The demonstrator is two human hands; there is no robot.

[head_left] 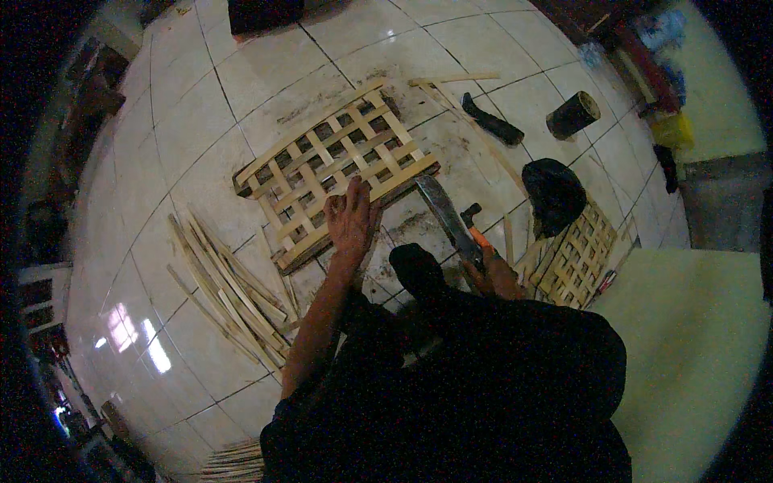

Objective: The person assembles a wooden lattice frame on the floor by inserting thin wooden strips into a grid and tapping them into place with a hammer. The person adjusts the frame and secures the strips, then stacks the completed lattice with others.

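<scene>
A woven lattice panel [334, 165] of pale flat strips, bamboo by the look of it, lies slanted on the floor over a dark frame. My left hand [351, 221] is on its near edge, fingers bent over the strips and thumb at the side. My right hand [501, 280] is closed around the handle of a machete [448, 213], where some orange shows. The broad blade points up and left, its tip close to the panel's right corner. Whether the tip touches the panel, I cannot tell.
Loose pale strips [229, 282] lie on the left. To the right are a second woven lattice [581, 253], a dark bundle [554, 197], a dark curved object [493, 121] and a short dark cylinder [573, 115]. A pale surface [684, 322] borders the lower right.
</scene>
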